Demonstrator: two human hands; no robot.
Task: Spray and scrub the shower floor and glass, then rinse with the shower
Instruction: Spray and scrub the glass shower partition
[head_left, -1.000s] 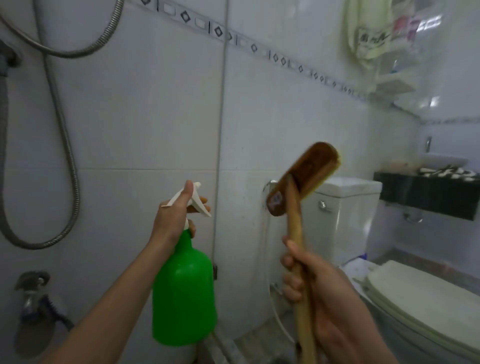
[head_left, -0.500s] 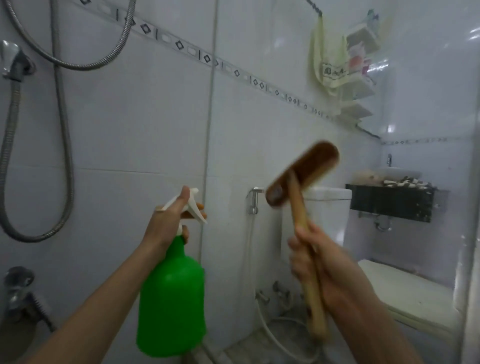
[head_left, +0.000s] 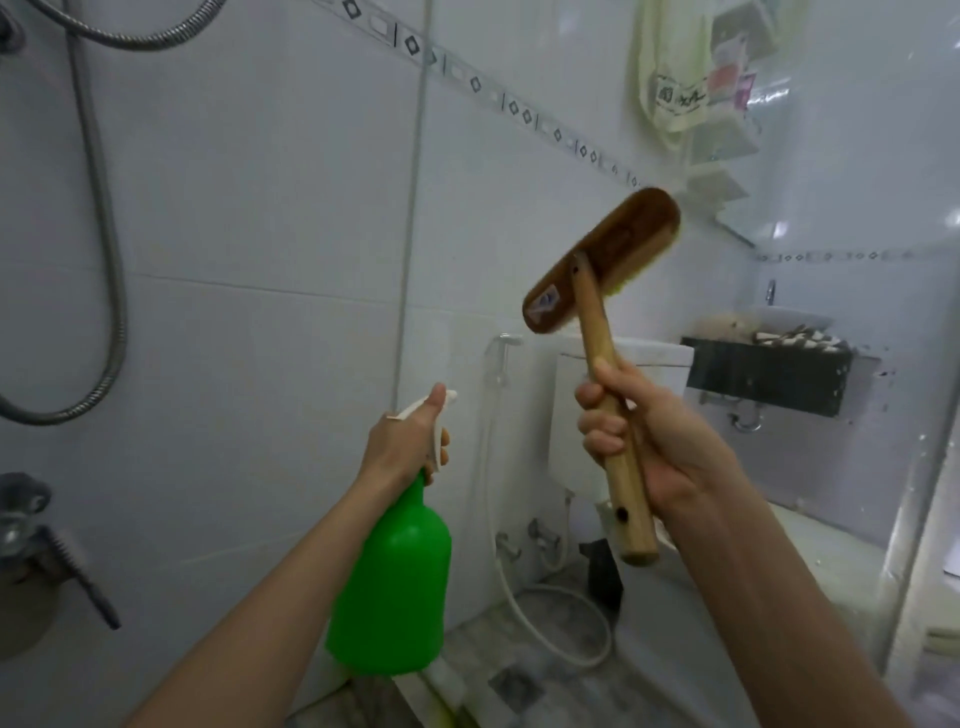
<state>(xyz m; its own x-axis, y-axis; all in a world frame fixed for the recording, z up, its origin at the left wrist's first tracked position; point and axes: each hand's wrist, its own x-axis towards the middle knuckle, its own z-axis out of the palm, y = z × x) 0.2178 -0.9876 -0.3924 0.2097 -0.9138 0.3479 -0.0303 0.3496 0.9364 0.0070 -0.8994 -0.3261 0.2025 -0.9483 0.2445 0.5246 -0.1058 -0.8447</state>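
The green spray bottle (head_left: 389, 587) hangs upright from the left hand (head_left: 405, 441), which grasps its white trigger head, thumb laid along the top and fingers curled at the lever; the nozzle points ahead and a little toward the right hand. The right hand (head_left: 654, 441) is clenched round the wooden handle of the scrub brush (head_left: 602, 260), gripping near the middle, so the head stands raised above the knuckles, tilted, with its pale bristles facing away. Both tools are held in the air, touching nothing, well above the shower floor (head_left: 519, 686), which lies below and between the two forearms. The glass (head_left: 841, 156) stands beyond and to the right of the brush hand (a toilet tank (head_left: 566, 415) and a towel (head_left: 670, 73) show hazily through it). The tiled wall (head_left: 260, 364) rises past the bottle hand, with a metal shower hose (head_left: 109, 260) looping farther out on that side. Spraying looks like the step about to start, and nothing seems scrubbed yet. The risks from here, as I judge them: mist aimed at the wall instead of the glass, wasting cleaner; the raised wooden head knocking the panel if swung in hard; and a wet, soapy floor turning slippery underfoot, with a white hose (head_left: 561, 623) coiled on the floor beyond to catch a foot.
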